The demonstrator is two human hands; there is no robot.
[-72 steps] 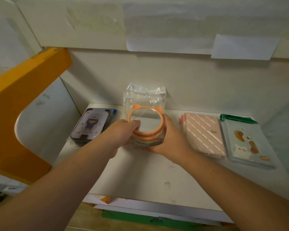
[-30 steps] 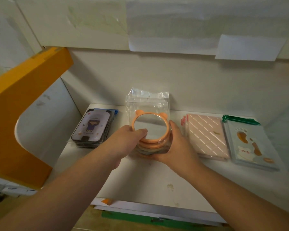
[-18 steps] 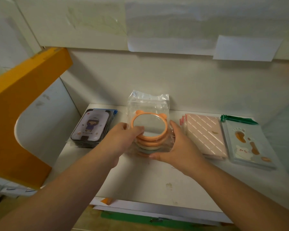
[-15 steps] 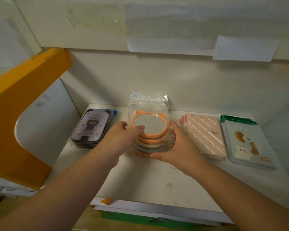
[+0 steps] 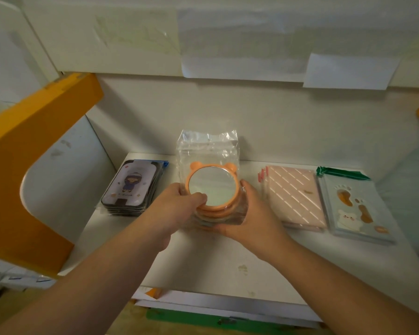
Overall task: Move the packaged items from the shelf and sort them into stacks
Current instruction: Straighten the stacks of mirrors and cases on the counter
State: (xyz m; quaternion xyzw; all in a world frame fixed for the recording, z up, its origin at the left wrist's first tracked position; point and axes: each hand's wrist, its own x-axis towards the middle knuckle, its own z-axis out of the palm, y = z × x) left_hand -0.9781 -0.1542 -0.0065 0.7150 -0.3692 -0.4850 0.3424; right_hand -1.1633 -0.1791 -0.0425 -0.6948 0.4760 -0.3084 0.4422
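A stack of round orange bear-ear mirrors [image 5: 212,189] in clear bags sits mid-shelf, the bag tops standing up behind it. My left hand [image 5: 177,209] grips the stack's left side, thumb on the top mirror. My right hand [image 5: 250,213] cups its right side and front. Left of them lies a stack of black-framed cartoon-girl packages [image 5: 131,187]. On the right lie a pink striped stack [image 5: 295,194] and a pale blue bear-print stack [image 5: 356,206].
The white shelf [image 5: 228,262] has a back wall close behind the stacks and a white side panel on the left. An orange bracket [image 5: 22,165] juts out at left. Taped paper sheets [image 5: 348,71] hang above. Bare shelf surface lies in front of the stacks.
Both hands have stayed on the mirror stack throughout, squaring it up; the top mirror has shifted slightly and the stack sits a little neater. The other stacks have not moved.
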